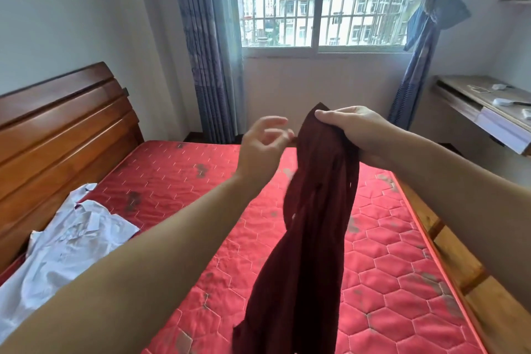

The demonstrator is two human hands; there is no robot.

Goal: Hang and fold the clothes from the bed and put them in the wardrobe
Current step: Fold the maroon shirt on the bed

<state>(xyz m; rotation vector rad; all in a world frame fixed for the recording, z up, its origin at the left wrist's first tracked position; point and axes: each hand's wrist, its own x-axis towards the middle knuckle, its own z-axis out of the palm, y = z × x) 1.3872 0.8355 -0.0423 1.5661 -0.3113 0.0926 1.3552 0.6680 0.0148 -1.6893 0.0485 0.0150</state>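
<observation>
A dark maroon garment (310, 227) hangs bunched in the air over the red quilted mattress (388, 267). My right hand (356, 132) grips its top end, thumb over the cloth. My left hand (264, 144) is raised just left of the garment with fingers loosely curled and blurred; it holds nothing that I can see. A crumpled white shirt (66, 241) lies on the mattress at the left, close to the wooden headboard (57, 129).
A barred window (321, 0) with blue curtains fills the far wall. A wooden desk (485, 109) with small items stands at the right. The bed's wooden frame (459, 273) runs along the mattress's right edge. No wardrobe is in view.
</observation>
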